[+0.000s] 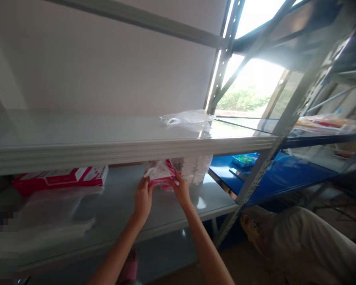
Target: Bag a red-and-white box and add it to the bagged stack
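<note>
Between my two hands is a pink-and-white packet in clear plastic (160, 171), over the lower shelf and below the upper shelf's edge. My left hand (143, 200) grips its left side with the fingers bent around it. On the opposite side my right hand (181, 189) pinches the packet's right corner. Just behind and to the right stands a translucent plastic bag (197, 168), with some pink-and-white print near it. What the packet contains cannot be made out.
A red-and-white box (62, 180) lies on the lower shelf (118, 206) at left, with clear plastic sheeting (53, 209) before it. A crumpled clear bag (190, 118) rests on the upper shelf (77, 134). A metal post (264, 158) rises at right. Another person's leg (305, 237) is at lower right.
</note>
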Tool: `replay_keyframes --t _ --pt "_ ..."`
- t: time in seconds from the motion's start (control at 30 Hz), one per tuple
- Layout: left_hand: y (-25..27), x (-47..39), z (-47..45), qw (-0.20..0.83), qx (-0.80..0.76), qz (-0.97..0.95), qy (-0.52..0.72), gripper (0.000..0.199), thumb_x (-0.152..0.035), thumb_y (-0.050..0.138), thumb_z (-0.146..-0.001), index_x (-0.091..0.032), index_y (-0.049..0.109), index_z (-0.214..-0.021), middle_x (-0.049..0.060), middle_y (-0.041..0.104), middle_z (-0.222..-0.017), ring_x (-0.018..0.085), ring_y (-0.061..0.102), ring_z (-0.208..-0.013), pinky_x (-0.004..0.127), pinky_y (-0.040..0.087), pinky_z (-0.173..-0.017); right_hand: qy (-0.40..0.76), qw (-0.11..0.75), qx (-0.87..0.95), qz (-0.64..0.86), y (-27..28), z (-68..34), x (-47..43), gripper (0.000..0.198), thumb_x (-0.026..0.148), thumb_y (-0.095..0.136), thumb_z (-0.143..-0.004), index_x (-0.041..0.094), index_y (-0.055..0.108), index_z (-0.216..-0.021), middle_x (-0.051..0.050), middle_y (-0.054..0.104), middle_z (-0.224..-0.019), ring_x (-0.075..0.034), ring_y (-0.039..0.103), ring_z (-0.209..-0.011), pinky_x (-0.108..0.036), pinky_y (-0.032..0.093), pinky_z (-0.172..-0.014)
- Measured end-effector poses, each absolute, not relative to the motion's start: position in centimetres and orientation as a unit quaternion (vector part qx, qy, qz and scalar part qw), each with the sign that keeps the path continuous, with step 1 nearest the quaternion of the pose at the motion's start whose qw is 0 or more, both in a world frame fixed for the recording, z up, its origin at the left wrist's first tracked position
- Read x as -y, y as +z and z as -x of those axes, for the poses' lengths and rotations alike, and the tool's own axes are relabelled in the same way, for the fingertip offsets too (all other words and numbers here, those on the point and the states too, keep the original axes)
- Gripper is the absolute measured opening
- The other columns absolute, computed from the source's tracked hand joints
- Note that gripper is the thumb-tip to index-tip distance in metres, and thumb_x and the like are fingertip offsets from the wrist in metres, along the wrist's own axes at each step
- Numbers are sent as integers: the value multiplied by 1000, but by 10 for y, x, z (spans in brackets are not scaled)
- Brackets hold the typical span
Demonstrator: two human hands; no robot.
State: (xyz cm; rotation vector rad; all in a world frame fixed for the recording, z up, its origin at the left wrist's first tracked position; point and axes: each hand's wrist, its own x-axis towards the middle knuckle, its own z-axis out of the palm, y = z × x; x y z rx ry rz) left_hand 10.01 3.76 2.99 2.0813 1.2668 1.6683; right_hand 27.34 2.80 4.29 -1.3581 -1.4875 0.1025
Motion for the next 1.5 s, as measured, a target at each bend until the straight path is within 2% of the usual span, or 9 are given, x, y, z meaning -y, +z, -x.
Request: replay_keyframes --t 0.17,0.33,0.53,0.67,0.83,1.03,1.3,1.4,1.5 --pt "21 -101 -165 150 -406 -704 564 41 -21 45 -88 -18 48 -128 14 58 -125 26 53 -119 45 41 -101 -124 438 619 640 48 -309 -59 43 31 49 -90 17 51 -131 -15 64 -116 -26 57 -108 -41 40 -91" --pt "-20 -110 -179 108 -470 -692 538 47 -22 40 -90 -15 42 -137 18 48 -137 30 41 -130 57 25 -108 -222 503 527 648 4 -293 -45 48 33 35 -96 16 36 -140 -16 46 -137 -25 37 -129 -45 28 -101" --pt "-18 -103 -177 64 -467 -707 527 48 -12 34 -90 -21 45 -135 12 51 -136 25 40 -130 57 20 -111 -183 486 536 666 -20 -280 -49 48 28 26 -97 18 34 -142 -14 49 -135 -24 38 -127 -46 23 -103" --pt "-13 -103 -181 49 -474 -686 550 46 -11 35 -90 -23 49 -132 10 51 -136 25 39 -129 53 28 -110 -175 476 539 673 -22 -280 -54 53 29 29 -95 17 24 -147 -14 42 -141 -26 32 -131 -45 27 -101" --pt "-14 -103 -185 48 -495 -641 585 38 -16 37 -92 -22 59 -122 10 41 -142 26 39 -128 46 35 -106 -158 476 521 691 -21 -280 -54 56 27 33 -93 21 24 -148 -13 36 -143 -28 34 -126 -45 33 -97" --pt "-22 -106 -188 71 -477 -624 615 34 -28 39 -95 -23 61 -120 11 49 -134 26 45 -123 46 37 -103 -162 482 524 683 -27 -284 -64 60 23 37 -89 21 25 -147 -15 42 -134 -29 39 -118 -46 37 -92" --pt "-24 -102 -193 92 -481 -614 619 34 -31 40 -94 -22 61 -120 12 48 -137 26 44 -126 45 35 -106 -151 526 521 655 -29 -282 -66 61 24 40 -88 23 24 -147 -15 41 -132 -29 40 -118 -47 37 -93" --pt "-27 -97 -192 93 -492 -606 618 43 -39 43 -93 -21 50 -132 14 40 -143 27 36 -133 46 29 -110 -125 548 500 659 -30 -282 -62 60 28 39 -89 18 24 -146 -17 42 -133 -28 41 -119 -46 36 -95" --pt "-38 -95 -188 111 -508 -575 632 74 -48 52 -87 -12 25 -145 22 30 -147 30 28 -138 46 24 -112 -67 616 444 647 -35 -286 -60 52 30 34 -91 15 32 -140 -17 51 -125 -23 52 -106 -41 39 -91"
